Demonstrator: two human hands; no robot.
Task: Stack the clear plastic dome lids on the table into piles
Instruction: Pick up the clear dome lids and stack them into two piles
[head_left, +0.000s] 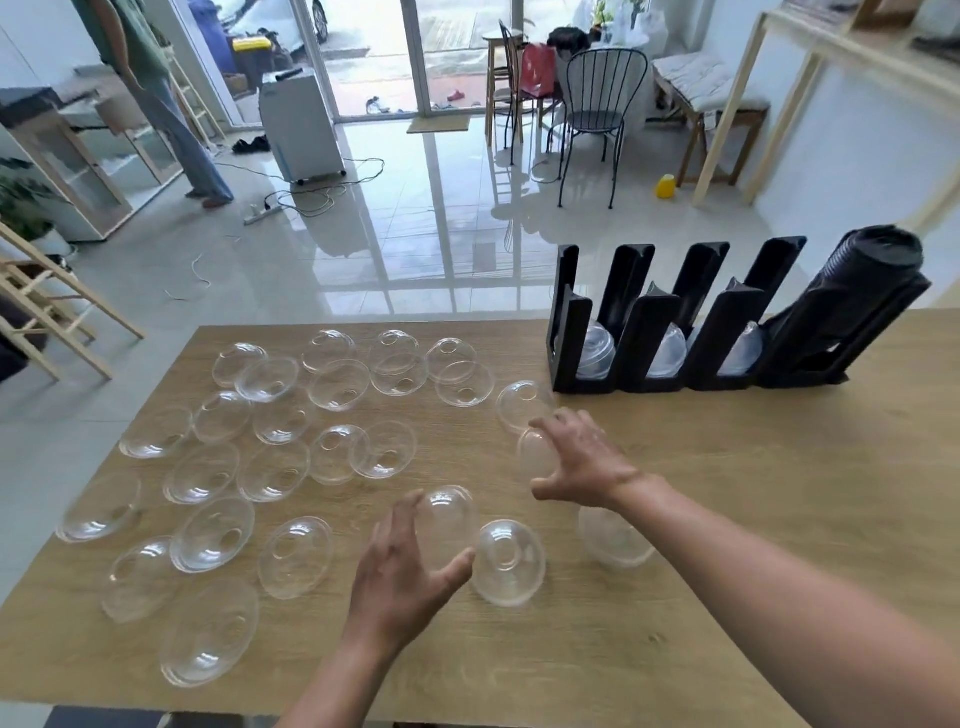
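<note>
Fingers, left hand (402, 566): curled round a clear dome lid (447, 525), thumb on its near side, fingers on its far side.
Fingers, right hand (579, 457): spread and bent over a second dome lid (535, 451); firmness of grip cannot be told.
Table (753, 519): wooden, carries all items.
Black rack (675, 322): far right of table, upright slots with clear lids in the bottoms, black lid stack (857, 280) in the rightmost slot.
Loose dome lids (270, 379): scattered across the left half, some overlapping.
Single lid (509, 564): just beside the left hand.
Lid (615, 538): under the right forearm.
</note>
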